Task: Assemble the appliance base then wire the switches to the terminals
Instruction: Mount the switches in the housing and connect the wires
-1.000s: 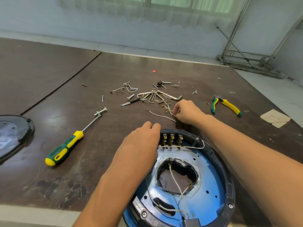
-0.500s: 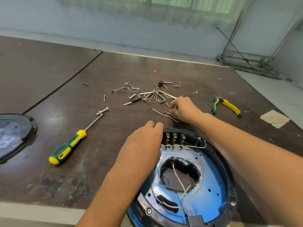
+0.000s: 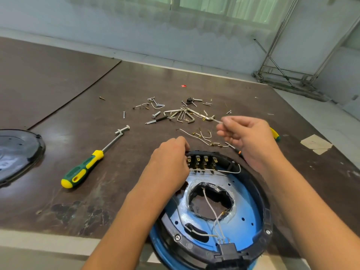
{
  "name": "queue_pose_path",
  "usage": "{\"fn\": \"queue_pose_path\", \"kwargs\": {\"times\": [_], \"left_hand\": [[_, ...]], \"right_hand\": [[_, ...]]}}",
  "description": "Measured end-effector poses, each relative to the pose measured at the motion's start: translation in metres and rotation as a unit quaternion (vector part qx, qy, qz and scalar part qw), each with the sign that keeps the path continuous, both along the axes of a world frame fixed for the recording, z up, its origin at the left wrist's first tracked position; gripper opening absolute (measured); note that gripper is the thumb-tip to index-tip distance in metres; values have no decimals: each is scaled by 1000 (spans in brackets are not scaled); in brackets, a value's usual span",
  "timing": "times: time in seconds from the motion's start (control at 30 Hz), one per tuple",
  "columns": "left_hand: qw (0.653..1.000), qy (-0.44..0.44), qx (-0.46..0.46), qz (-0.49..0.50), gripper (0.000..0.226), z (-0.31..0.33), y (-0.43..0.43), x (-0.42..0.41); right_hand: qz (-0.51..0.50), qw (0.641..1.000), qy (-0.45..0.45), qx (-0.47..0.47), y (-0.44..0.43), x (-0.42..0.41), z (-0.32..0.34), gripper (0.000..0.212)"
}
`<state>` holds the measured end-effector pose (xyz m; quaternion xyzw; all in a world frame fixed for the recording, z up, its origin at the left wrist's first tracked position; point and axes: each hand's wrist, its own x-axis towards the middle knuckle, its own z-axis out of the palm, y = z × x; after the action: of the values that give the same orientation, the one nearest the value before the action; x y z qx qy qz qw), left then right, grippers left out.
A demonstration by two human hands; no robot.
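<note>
The appliance base [image 3: 267,209], a blue disc with a black rim, lies at the table's near edge. A row of brass switch terminals [image 3: 202,162] sits at its far side, with a white wire [image 3: 231,172] looping off them. My left hand [image 3: 169,168] grips the base's rim beside the terminals, fingers curled over the edge. My right hand [image 3: 248,137] hovers above the table beyond the base, pinching a short white wire [image 3: 218,121] between thumb and forefinger. Several loose wires with brass lugs [image 3: 196,136] lie between my hands and the hardware pile.
A green and yellow screwdriver [image 3: 83,168] lies to the left. Hex keys and screws [image 3: 183,114] are scattered further back. Yellow plier handles [image 3: 275,133] peek from behind my right hand. A black cover [image 3: 19,152] sits far left, a paper scrap [image 3: 315,143] far right.
My right hand rose from the loose wires on the table and moved right with one short wire pinched in it. My left hand stayed on the base.
</note>
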<state>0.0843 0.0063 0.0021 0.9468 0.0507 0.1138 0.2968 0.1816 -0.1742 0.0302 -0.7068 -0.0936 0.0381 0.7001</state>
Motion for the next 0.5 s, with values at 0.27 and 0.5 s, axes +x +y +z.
{"fn": "queue_pose_path", "kwargs": {"times": [0.27,0.5], "left_hand": [[1000,-19,-11,20,25,5,3,5],[980,-69,-186,-11,13,25,-11,-13]], "right_hand": [[50,998,-32,1,-18,-62,-4,20],[96,991,-68,69,-16,-68,-14,24]]}}
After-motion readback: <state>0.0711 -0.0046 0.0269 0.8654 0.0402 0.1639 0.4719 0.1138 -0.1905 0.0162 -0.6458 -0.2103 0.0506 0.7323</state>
